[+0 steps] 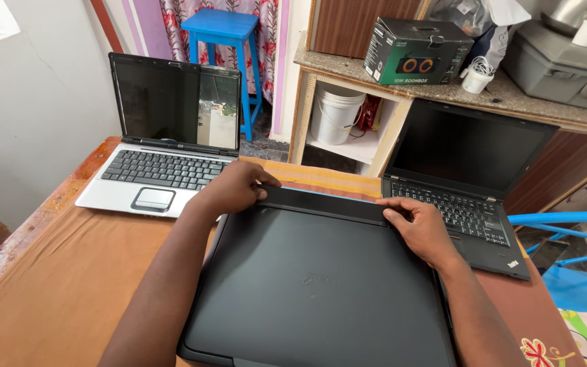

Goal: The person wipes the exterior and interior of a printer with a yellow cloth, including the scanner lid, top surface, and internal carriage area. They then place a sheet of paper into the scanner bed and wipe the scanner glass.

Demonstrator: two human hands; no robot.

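Head view: both hands pinch the far edge strip of a closed black laptop (314, 285) lying flat on the table (62, 272), left hand (234, 190) and right hand (421, 228) each in a narrow grip at a corner. Uneven pulling could twist that strip. An open silver laptop (164, 136) and an open black laptop (467, 177) stand just beside it, within elbow reach.

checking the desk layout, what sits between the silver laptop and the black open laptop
In the head view, the closed black laptop lies between the silver laptop and the black open laptop, with the left hand and right hand on its far edge.
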